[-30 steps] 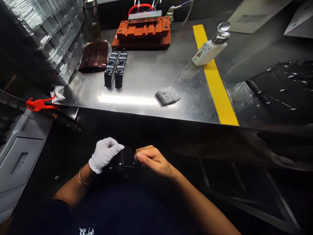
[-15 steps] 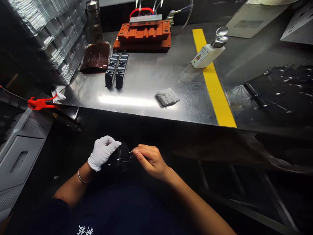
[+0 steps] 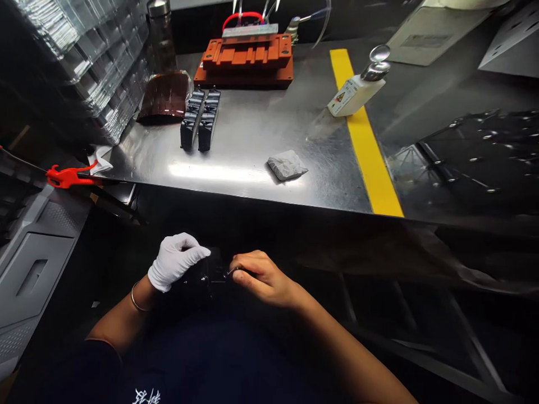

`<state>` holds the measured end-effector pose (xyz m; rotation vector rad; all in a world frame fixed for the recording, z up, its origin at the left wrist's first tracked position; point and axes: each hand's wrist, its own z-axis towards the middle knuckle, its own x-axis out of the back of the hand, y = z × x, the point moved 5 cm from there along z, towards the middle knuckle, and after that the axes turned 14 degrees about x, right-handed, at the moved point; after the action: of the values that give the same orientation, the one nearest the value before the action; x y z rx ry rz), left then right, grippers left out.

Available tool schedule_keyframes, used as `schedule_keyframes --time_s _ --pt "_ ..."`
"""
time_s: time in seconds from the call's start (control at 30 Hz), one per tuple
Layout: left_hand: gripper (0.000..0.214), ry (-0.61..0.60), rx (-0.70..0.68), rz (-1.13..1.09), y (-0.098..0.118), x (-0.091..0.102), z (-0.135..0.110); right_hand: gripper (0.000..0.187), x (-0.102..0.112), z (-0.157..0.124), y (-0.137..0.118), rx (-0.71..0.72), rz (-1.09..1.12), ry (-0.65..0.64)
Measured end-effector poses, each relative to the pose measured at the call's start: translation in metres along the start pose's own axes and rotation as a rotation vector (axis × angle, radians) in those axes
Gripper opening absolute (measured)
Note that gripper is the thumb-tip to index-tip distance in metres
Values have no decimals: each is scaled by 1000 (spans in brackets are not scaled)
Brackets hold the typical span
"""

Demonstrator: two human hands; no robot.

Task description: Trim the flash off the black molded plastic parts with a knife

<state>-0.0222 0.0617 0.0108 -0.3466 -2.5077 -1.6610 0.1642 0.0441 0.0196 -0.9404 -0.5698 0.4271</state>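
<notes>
In a white glove, my left hand (image 3: 179, 261) is closed on a black part (image 3: 214, 266) below the table's front edge. Small shiny metal spots show on this part, but its outline melts into the dark background. Bare and to the right of it, my right hand (image 3: 263, 279) pinches a thin metal tool (image 3: 231, 271), its tip close to the part's right side. Fingers cover most of the tool, so its kind is hidden; whether the tip touches the part I cannot tell.
On the metal table (image 3: 248, 129) lie two black moulded pieces (image 3: 206, 120), a crumpled grey cloth (image 3: 287, 165) and a white pump bottle (image 3: 356, 95) by yellow tape (image 3: 370, 163). Behind is an orange fixture (image 3: 246, 59). Stacked clear trays (image 3: 88, 62) and a red air gun (image 3: 69, 177) are left.
My right hand has shifted slightly down, and the tool tip now sits lower beside the black part. The left hand keeps its hold. The whole view has drifted a little.
</notes>
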Motion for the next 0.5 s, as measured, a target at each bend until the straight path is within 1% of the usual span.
schedule_keyframes --time_s 0.1,0.3,0.4,0.5 --pt "37 -7 1 16 1 -2 -1 43 -3 5 -3 72 -183 -7" --pt "37 11 21 -7 -4 -5 -2 47 -4 6 -3 101 -282 2" --pt "39 48 46 -37 -7 -5 -1 47 -2 5 -5 111 -363 26" --pt "41 115 71 -75 -8 -5 -1 47 -3 6 -5 108 -451 42"
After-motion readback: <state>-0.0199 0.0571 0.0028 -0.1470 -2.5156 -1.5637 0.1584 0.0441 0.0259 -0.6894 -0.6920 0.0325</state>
